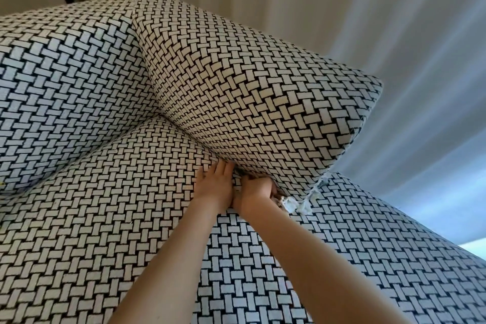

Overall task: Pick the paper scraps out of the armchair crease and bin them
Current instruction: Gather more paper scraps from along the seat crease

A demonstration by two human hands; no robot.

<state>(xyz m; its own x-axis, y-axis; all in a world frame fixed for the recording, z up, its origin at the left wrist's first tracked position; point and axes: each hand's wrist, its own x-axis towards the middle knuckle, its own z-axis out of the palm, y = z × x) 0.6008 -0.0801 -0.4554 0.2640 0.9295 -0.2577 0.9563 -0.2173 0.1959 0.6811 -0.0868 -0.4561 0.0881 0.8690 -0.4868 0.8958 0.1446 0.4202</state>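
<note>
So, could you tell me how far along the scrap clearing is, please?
Nothing looks binned yet; no bin is in view. In hand: the right hand grips crumpled paper scraps at the armchair crease, the left hand pressing beside it. Left: more scraps, then binning.

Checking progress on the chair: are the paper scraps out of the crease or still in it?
Partly out. White paper scraps show at the crease mouth beside the right hand; a few remain wedged under the arm cushion.

Counted at the armchair [79, 218]: 1 loose cushion [249, 92], 2 bare hands, left hand [214, 187] & right hand [253, 193], plus approx. 2 white paper scraps [289, 204] at the crease.
</note>
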